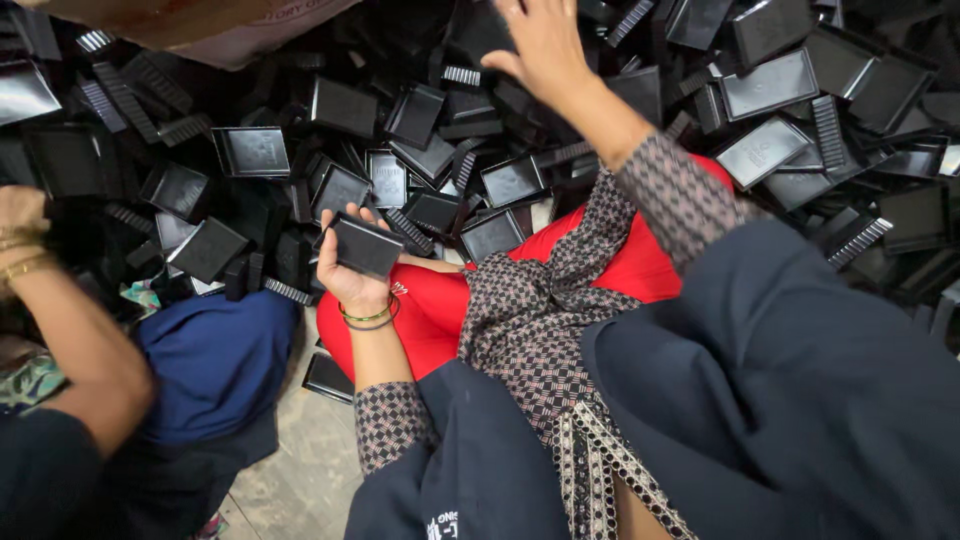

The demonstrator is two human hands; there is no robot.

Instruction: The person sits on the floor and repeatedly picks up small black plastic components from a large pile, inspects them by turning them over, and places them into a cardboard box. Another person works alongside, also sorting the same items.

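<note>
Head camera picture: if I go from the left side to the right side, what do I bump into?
Another person's arm with gold bangles → blue cloth → left hand holding a black plastic tray → patterned scarf → right hand reaching into the pile of black trays.

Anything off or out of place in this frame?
One black plastic tray lies apart on the floor by the red-clad knee, away from the main heap. Otherwise the heap is simply jumbled. Left hand holds a tray; right hand reaches into the pile.

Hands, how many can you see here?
3. The person's left hand holds a small black rectangular plastic tray. Their right hand reaches into the pile of black plastic trays. A co-worker's hand shows at the left edge; others may be hidden.
</note>
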